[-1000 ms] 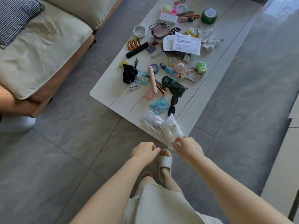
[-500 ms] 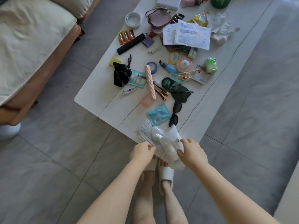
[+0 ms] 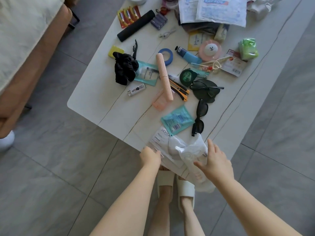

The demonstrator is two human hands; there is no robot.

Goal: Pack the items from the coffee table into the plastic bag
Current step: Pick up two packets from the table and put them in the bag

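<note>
Your left hand (image 3: 150, 156) pinched the crinkled translucent plastic bag (image 3: 190, 154) at the glossy white coffee table (image 3: 102, 103) near edge; your right hand (image 3: 215, 162), fingers spread, rested on it.

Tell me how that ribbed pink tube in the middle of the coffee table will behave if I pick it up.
The pink tube looks straight and rigid, so probably stiff. Being round, it may roll if nudged sideways. Its ribbed surface should resist slipping, and it seems light.

Two hands, left (image 3: 150, 156) and right (image 3: 215, 161), reach a crumpled plastic bag (image 3: 190, 155) at the edge of a cluttered counter (image 3: 105, 97).
</note>
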